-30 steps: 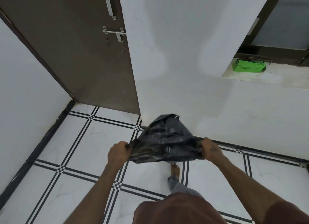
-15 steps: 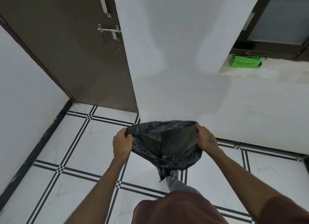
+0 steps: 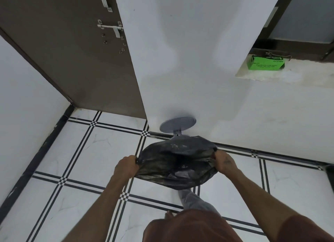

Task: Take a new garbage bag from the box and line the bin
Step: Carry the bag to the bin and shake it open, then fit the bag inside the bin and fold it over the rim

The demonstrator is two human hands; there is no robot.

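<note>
Both hands grip a black garbage bag (image 3: 176, 165) by its rim, left hand (image 3: 126, 166) and right hand (image 3: 224, 162) fisted on opposite sides, stretching it over the bin; grey lid (image 3: 178, 124) raised against the wall; thin film may tear or slip off the rim; green box (image 3: 265, 62) on the ledge's left end.

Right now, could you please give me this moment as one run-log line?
stage: bag spread over bin | left hand: gripping garbage bag | right hand: gripping bag | bin lid: raised | box: on ledge
</note>
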